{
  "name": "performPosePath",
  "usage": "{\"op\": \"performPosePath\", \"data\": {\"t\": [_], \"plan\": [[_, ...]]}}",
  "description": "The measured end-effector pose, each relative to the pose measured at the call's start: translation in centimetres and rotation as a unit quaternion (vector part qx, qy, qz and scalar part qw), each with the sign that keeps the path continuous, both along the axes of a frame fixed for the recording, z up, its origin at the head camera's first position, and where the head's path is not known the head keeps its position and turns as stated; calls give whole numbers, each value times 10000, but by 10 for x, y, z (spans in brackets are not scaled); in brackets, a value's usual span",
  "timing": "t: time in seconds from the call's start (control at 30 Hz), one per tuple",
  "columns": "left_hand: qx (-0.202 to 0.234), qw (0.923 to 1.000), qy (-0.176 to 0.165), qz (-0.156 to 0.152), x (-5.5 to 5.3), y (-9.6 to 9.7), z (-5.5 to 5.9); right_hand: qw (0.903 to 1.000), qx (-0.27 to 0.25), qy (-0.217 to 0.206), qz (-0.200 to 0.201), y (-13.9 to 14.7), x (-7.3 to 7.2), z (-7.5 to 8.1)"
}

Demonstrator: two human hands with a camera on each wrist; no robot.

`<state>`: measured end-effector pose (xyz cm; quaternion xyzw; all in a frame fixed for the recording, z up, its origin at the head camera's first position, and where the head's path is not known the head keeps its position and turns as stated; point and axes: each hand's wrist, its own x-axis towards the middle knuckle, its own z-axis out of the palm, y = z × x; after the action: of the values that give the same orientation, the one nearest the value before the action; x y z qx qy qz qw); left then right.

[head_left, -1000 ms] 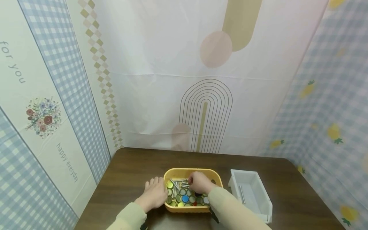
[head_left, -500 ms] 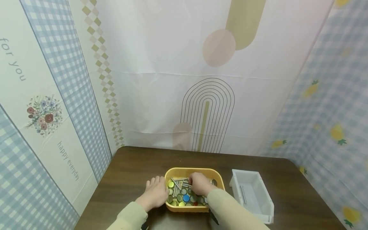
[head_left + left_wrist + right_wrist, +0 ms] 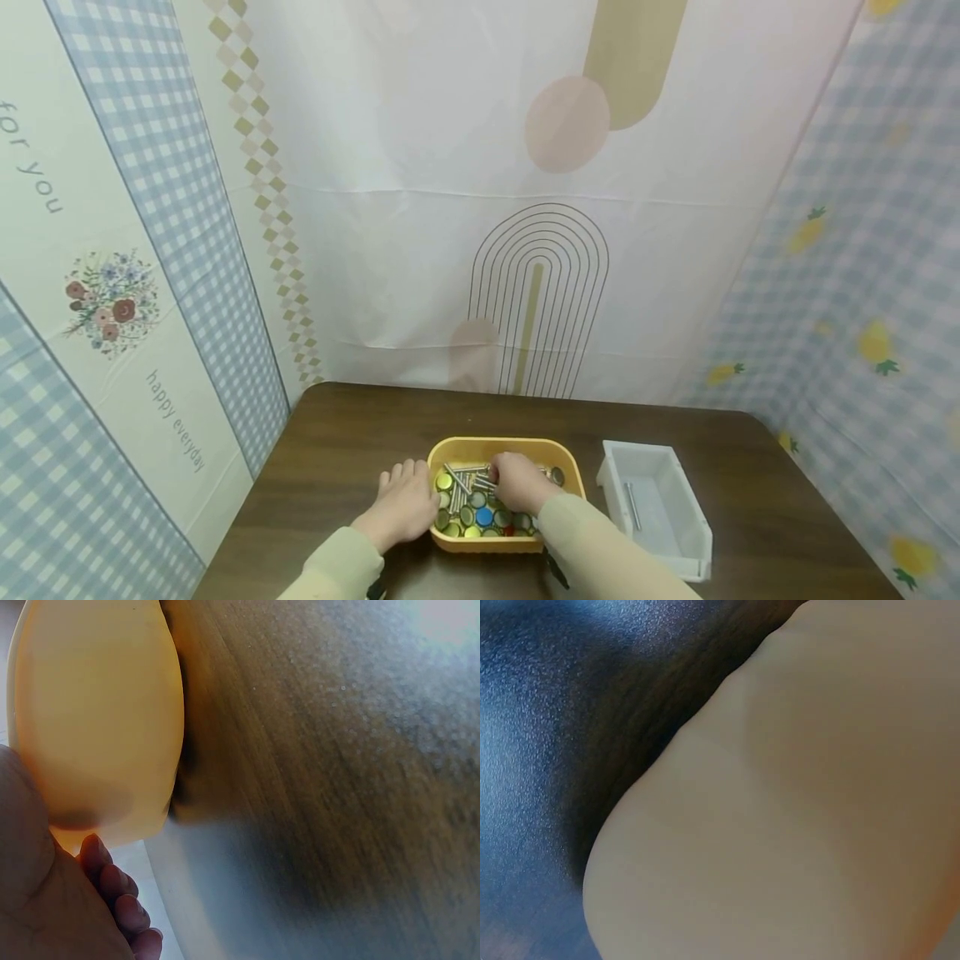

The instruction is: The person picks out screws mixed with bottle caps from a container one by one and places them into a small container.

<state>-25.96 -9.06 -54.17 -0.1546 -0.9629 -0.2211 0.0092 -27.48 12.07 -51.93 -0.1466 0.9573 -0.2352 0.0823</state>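
Note:
In the head view, a yellow bin [image 3: 487,546] holds several bottle caps, among them a blue cap [image 3: 484,517], and several long metal screws [image 3: 457,498]. My left hand [image 3: 405,502] rests against the bin's left side with its fingers extended; in the left wrist view its fingers [image 3: 116,881] lie beside the translucent yellow wall. Inside the bin, my right hand [image 3: 521,483] reaches down among the screws with bent fingers. Its fingertips are hidden, so whether it pinches a screw does not show. A pale sleeve [image 3: 765,810] fills most of the right wrist view.
To the right of the bin stands a white open tray [image 3: 686,512] with a single metal screw [image 3: 633,506] in it. Both containers are on a dark brown wooden table [image 3: 360,433]. A patterned cloth [image 3: 390,275] hangs behind the table.
My right hand has sunk slightly lower and shifted a little within the bin, uncovering caps at its right end. The left hand stays against the bin.

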Motion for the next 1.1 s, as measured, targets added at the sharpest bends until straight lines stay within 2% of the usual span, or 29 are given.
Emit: {"op": "performPosePath", "data": {"t": [0.03, 0.33, 0.53, 0.67, 0.9, 1.1], "plan": [[19, 10000, 27, -17, -1, 0, -2, 10000, -2, -11, 8, 0, 1, 0], [-102, 9999, -129, 6, 4, 0, 4, 9998, -162, -95, 71, 6, 8, 9], [-36, 10000, -59, -37, 1, 0, 0, 9964, -792, -298, 61, 25, 12, 23], [-129, 9999, -63, -32, 0, -1, -2, 9918, -1208, -381, -146, 38, 13, 30], [-92, 9998, -176, -37, 3, -2, 7, 9787, -1867, -683, -510, 60, 13, 39], [-56, 9999, -92, -67, 4, -2, 8, 9698, -2183, -727, -807, 80, 15, 49]]}}
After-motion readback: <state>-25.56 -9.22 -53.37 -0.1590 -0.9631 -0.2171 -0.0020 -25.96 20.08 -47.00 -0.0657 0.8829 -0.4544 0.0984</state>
